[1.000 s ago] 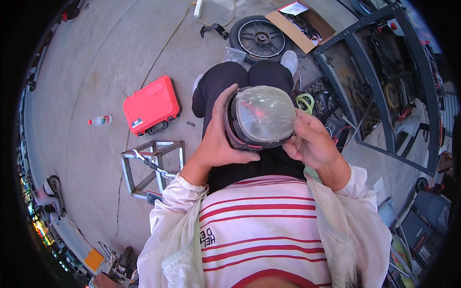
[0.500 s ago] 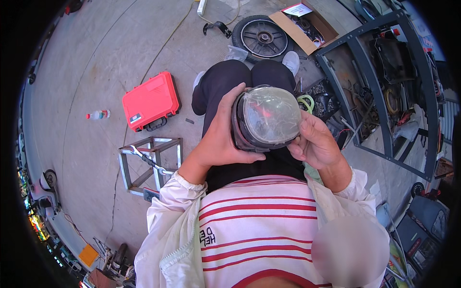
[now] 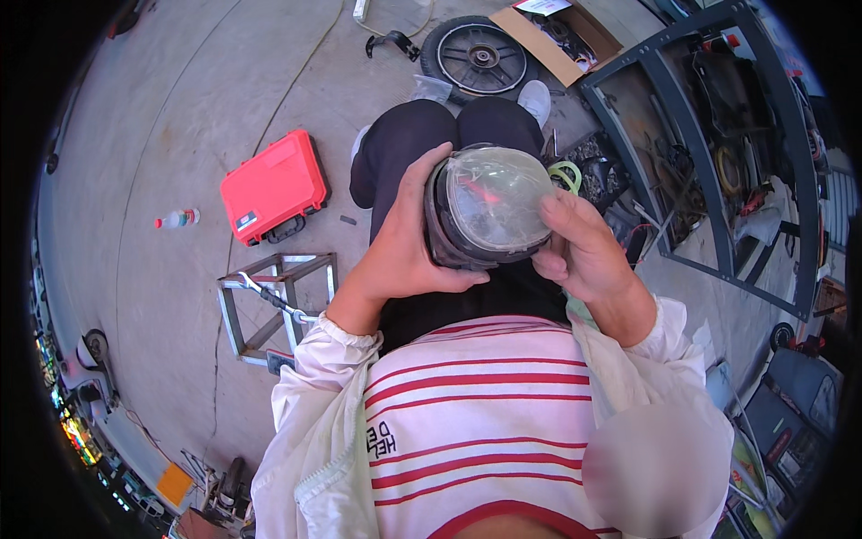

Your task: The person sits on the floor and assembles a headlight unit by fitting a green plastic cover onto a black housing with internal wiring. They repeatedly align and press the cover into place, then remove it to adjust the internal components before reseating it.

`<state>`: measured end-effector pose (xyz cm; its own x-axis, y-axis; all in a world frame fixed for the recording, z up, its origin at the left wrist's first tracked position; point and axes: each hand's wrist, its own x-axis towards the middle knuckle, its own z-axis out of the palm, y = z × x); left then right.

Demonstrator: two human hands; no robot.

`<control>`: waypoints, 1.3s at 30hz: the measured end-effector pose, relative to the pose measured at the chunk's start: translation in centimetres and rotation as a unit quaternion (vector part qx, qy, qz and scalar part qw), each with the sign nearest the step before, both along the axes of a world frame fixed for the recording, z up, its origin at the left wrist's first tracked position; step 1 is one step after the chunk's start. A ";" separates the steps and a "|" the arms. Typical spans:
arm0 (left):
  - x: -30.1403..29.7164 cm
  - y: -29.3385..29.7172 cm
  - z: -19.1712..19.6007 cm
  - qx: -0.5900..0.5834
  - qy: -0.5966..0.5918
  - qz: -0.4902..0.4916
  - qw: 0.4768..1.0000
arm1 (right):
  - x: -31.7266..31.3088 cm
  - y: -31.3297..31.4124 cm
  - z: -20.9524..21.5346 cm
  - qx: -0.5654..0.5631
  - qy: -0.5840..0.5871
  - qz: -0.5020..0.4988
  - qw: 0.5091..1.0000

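Observation:
A round headlight (image 3: 499,199) with a clear domed lens and a black housing is held above my lap. Crinkled clear film seems to cover the lens. My left hand (image 3: 409,235) wraps the housing from the left, its thumb along the near side and its fingers mostly hidden behind. At the lens's right edge, my right hand (image 3: 588,250) grips the rim, thumb on top and the other fingers curled below. Just beyond that hand, a light green loop (image 3: 566,176) shows. Part of the housing is hidden by my hands.
A red hard case (image 3: 275,187), a plastic bottle (image 3: 177,218) and a metal frame stool (image 3: 278,301) with a wrench on it stand to the left. Ahead lie a wheel (image 3: 476,56) and an open cardboard box (image 3: 561,40). A dark metal rack (image 3: 691,148) holds parts at right.
The whole view has shifted slightly. The headlight sits a little farther from my body, and my right thumb has slid slightly along its rim. Both hands keep their hold.

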<state>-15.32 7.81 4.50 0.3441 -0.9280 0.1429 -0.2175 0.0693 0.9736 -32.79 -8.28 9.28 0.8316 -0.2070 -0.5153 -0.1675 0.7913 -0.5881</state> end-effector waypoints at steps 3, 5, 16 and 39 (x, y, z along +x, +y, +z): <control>0.0 0.0 -0.2 -0.002 0.002 -0.008 1.000 | 0.0 -0.4 -0.1 0.006 -0.009 0.000 1.000; 0.0 0.0 -0.1 -0.002 0.030 -0.007 1.000 | 0.2 -0.4 0.5 0.014 -0.006 -0.010 1.000; 0.0 -0.2 0.0 -0.014 0.002 0.000 1.000 | 0.4 0.4 0.5 0.021 0.000 -0.009 1.000; -0.1 0.0 0.9 0.001 -0.140 -0.008 0.990 | -1.1 0.5 -1.8 0.004 -0.027 0.060 0.998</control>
